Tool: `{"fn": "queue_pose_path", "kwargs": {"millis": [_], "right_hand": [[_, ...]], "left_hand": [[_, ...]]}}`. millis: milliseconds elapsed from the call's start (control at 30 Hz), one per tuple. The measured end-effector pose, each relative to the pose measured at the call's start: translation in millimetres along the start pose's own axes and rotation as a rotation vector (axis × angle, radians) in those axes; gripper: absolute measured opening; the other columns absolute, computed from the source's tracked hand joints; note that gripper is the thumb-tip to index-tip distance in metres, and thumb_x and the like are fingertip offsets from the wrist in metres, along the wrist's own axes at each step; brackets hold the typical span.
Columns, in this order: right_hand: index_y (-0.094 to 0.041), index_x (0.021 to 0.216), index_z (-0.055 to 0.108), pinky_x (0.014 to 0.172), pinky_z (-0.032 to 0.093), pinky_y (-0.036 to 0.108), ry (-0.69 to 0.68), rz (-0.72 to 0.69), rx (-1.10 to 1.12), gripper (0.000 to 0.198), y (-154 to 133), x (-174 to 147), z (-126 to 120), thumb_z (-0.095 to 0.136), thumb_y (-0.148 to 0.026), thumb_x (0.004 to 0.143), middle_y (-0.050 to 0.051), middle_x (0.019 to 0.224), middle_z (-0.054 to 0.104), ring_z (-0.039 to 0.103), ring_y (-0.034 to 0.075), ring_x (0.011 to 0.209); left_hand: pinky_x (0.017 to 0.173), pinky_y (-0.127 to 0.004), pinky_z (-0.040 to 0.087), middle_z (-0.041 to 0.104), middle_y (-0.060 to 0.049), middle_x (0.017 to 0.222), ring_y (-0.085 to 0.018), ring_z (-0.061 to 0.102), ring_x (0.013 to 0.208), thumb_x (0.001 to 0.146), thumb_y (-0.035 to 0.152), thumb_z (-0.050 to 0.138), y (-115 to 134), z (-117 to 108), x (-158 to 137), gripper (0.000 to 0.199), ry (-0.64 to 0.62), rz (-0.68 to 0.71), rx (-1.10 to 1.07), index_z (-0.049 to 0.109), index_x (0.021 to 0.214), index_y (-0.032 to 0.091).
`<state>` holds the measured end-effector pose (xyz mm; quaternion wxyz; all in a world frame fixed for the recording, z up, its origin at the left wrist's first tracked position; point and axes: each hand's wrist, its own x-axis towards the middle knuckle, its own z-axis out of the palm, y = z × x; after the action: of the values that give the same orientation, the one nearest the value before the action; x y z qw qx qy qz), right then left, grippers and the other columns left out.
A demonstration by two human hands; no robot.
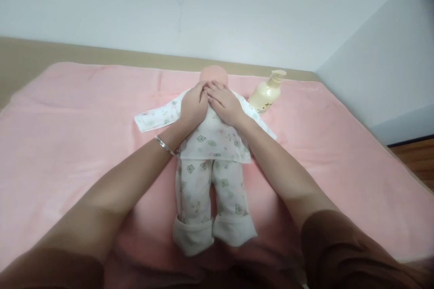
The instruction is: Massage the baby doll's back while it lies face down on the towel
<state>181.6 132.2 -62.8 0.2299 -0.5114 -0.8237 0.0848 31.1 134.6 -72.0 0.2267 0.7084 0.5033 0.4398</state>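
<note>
A baby doll [213,144] in a white printed top and trousers lies on a pink mat [84,113], its rounded head [213,72] pointing away from me. Both of my hands rest on its upper chest, and they cover its neck and part of the head. My left hand [195,106], with a silver bangle on the wrist, lies over the chest's left side, fingers extended. From the other side my right hand [226,103] lies flat, its fingers meeting the left fingertips near the middle. The sleeves spread out sideways, and the trouser cuffs [193,235] are folded up.
A pale yellow pump bottle [266,95] leans beside the doll's right-hand sleeve on the mat. Behind the mat runs a tan surface edge [135,56] against a white wall [101,9]. Brown wood [415,158] shows below at the far right.
</note>
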Motion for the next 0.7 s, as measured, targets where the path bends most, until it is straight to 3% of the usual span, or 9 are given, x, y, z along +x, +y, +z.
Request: {"fn": "queue_pose_path", "kwargs": {"millis": [133, 267, 400, 567, 633, 700], "right_hand": [[-0.021, 0.157, 0.047, 0.134, 0.019, 0.058, 0.002, 0.130, -0.019, 0.056, -5, -7, -5, 0.036, -0.034, 0.104, 0.005, 0.172, 0.032, 0.023, 0.027, 0.163], [-0.001, 0.160, 0.037, 0.132, 0.022, 0.061, 0.037, 0.325, -0.113, 0.065, -41, -23, -1, 0.036, -0.034, 0.103, 0.022, 0.170, 0.031, 0.029, 0.038, 0.160], [-0.004, 0.158, 0.042, 0.132, 0.019, 0.064, 0.050, 0.157, -0.171, 0.063, -63, -37, 6, 0.040, -0.025, 0.098, 0.019, 0.170, 0.032, 0.022, 0.042, 0.161], [-0.020, 0.152, 0.053, 0.136, 0.016, 0.056, -0.087, -0.038, -0.059, 0.057, -21, -22, -6, 0.041, -0.026, 0.098, 0.003, 0.168, 0.040, 0.028, 0.027, 0.162], [-0.024, 0.152, 0.054, 0.135, 0.019, 0.054, -0.055, -0.033, -0.019, 0.054, -3, -16, -11, 0.036, -0.032, 0.102, 0.000, 0.169, 0.038, 0.025, 0.024, 0.163], [-0.021, 0.155, 0.050, 0.133, 0.022, 0.057, -0.006, 0.056, -0.021, 0.056, 1, -14, -11, 0.035, -0.034, 0.103, 0.005, 0.171, 0.034, 0.025, 0.027, 0.163]], "left_hand": [[0.124, -0.040, 0.044, 0.067, -0.008, 0.144, -0.024, 0.060, 0.137, 0.093, 0.022, 0.042, -10, -4, -4, 0.048, -0.039, 0.044, 0.059, 0.067, 0.134, 0.017], [0.122, -0.038, 0.045, 0.072, -0.007, 0.137, -0.023, 0.063, 0.131, 0.091, 0.021, 0.042, -10, -4, -4, 0.046, -0.005, 0.016, 0.066, 0.073, 0.124, 0.017], [0.120, -0.038, 0.048, 0.074, -0.007, 0.131, -0.024, 0.063, 0.128, 0.090, 0.020, 0.042, -12, -4, -3, 0.042, 0.046, -0.028, 0.071, 0.074, 0.117, 0.018], [0.117, -0.041, 0.049, 0.074, -0.008, 0.130, -0.025, 0.065, 0.126, 0.092, 0.021, 0.038, -16, -4, -3, 0.044, 0.046, -0.048, 0.073, 0.074, 0.118, 0.019], [0.119, -0.043, 0.048, 0.073, -0.009, 0.133, -0.026, 0.064, 0.128, 0.093, 0.023, 0.039, -16, -4, -3, 0.045, 0.035, -0.047, 0.069, 0.073, 0.122, 0.017], [0.121, -0.044, 0.047, 0.072, -0.009, 0.135, -0.027, 0.064, 0.129, 0.092, 0.024, 0.040, -16, -4, -4, 0.045, 0.036, -0.049, 0.067, 0.073, 0.122, 0.017]]}}
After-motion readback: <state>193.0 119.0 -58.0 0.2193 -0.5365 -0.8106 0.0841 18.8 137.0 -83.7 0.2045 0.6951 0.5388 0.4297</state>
